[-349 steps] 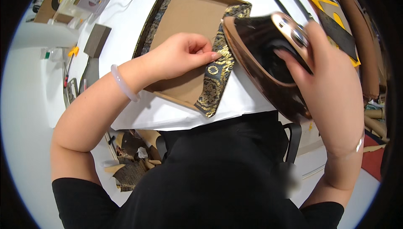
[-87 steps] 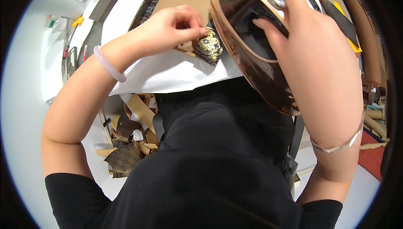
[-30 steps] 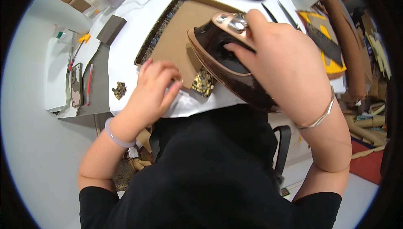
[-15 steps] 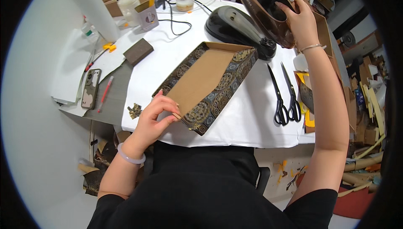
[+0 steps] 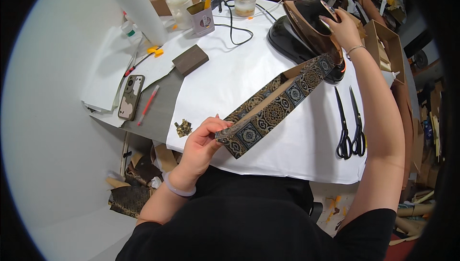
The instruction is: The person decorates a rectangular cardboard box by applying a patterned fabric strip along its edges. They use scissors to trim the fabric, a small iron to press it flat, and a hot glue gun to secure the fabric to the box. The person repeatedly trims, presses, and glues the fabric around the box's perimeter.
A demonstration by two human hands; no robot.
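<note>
My left hand pinches the near end of a long, shallow cardboard box covered in dark fabric with gold and blue-grey patterns. The box is tilted, its long patterned side facing me and only a strip of its plain brown inside showing. My right hand is closed round the handle of a brown and black clothes iron. Beside and partly behind the iron is its black stand; whether the two touch I cannot tell. The far end of the box overlaps the iron's lower end in view.
Two black scissors lie at the right. To the left are a dark block, a fabric scrap, a phone and a red pen. Farther back stand a paper roll, containers and a cup of sticks.
My left hand has tilted the box up, turning its patterned side toward me. The iron has come lower, closer to its stand. The whole view has shifted.
</note>
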